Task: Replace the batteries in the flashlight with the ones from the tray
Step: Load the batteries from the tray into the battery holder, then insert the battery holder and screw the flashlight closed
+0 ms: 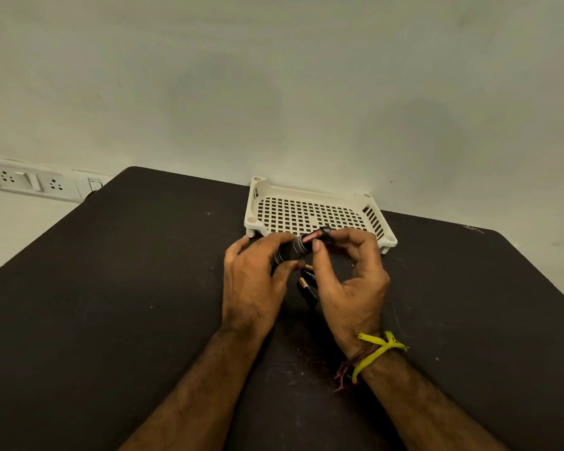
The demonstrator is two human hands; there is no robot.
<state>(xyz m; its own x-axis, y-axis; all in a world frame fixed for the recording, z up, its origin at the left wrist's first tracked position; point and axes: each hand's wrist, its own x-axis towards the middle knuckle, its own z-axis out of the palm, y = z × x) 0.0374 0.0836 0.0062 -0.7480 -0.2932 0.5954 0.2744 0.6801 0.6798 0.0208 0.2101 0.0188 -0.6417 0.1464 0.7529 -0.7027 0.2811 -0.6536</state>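
My left hand [253, 281] grips the dark flashlight body [298, 247] just above the table, in front of the white tray. My right hand [349, 271] pinches a red-labelled battery holder [315, 236] that sticks out of the flashlight's open end. Two black and copper batteries [308, 286] lie on the dark table between my hands, partly hidden by my fingers. The white perforated tray [303, 209] stands at the back against the wall, and its visible floor holds nothing.
The dark table [127, 304] has its back edge against a pale wall. A white socket and switch panel [30, 183] is on the wall at the far left. Yellow and red threads [372, 356] are tied around my right wrist.
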